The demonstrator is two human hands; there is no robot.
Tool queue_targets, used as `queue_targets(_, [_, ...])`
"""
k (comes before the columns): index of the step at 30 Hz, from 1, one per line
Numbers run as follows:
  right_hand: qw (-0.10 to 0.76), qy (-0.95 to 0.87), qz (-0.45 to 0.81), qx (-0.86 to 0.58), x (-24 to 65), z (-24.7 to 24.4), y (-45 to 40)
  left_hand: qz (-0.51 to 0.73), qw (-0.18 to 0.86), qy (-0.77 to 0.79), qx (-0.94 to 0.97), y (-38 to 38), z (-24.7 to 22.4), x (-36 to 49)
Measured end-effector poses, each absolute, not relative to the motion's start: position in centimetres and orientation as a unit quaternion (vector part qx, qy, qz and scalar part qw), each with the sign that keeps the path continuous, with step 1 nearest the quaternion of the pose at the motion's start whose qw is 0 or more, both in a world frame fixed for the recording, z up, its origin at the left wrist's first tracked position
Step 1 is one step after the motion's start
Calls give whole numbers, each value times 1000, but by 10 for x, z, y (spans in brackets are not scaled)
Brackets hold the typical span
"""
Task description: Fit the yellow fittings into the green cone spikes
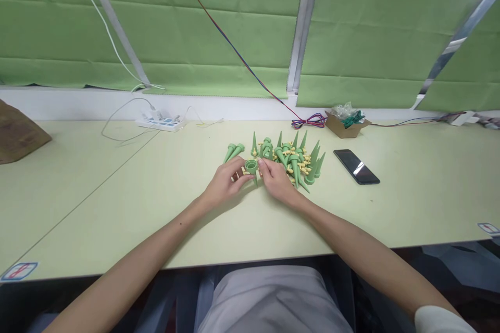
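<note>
My left hand (230,182) is closed round a green plastic plant-watering spike (251,166), its round hollow end facing up towards me and its point downward. At the right edge of that spike, the thumb and fingers of my right hand (274,177) are pinched together. A small yellow part shows by the fingertips, mostly hidden. Just beyond my right hand lies a pile of similar green spikes (296,164) with yellow valves, some upright, others on their sides. Two more spikes (235,151) lie side by side beyond my left hand.
A black phone (356,166) lies right of the pile. Behind it stand a small cardboard box (346,127) with plastic wrap and coiled red-blue wire (308,121). A white power strip (162,123) is at the back left, a brown bag (19,132) at far left.
</note>
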State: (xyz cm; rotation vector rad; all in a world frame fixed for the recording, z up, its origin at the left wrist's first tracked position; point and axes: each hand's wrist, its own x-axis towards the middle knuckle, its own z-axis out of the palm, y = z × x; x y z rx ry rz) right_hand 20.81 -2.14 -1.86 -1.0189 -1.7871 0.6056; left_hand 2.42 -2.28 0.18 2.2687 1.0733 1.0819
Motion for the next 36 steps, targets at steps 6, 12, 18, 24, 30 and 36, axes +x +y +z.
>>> queue_targets(6, [490, -720, 278, -406, 208, -16, -22, 391, 185, 386, 815, -25, 6, 26])
queue_targets(12, [508, -685, 333, -402, 207, -15, -19, 380, 258, 409, 789, -29, 7, 29])
queue_targets(18, [504, -646, 425, -383, 206, -16, -18, 405, 306, 384, 771, -31, 6, 31])
queue_targets(24, [492, -571, 564, -337, 203, -10, -22, 434, 305, 383, 756, -27, 3, 31])
queue_targets(30, [480, -554, 602, -315, 203, -7, -25, 454, 293, 389, 747, -25, 0, 30])
queue_targets(36, [468, -528, 639, -306, 202, -10, -28, 460, 320, 384, 734, -24, -3, 30])
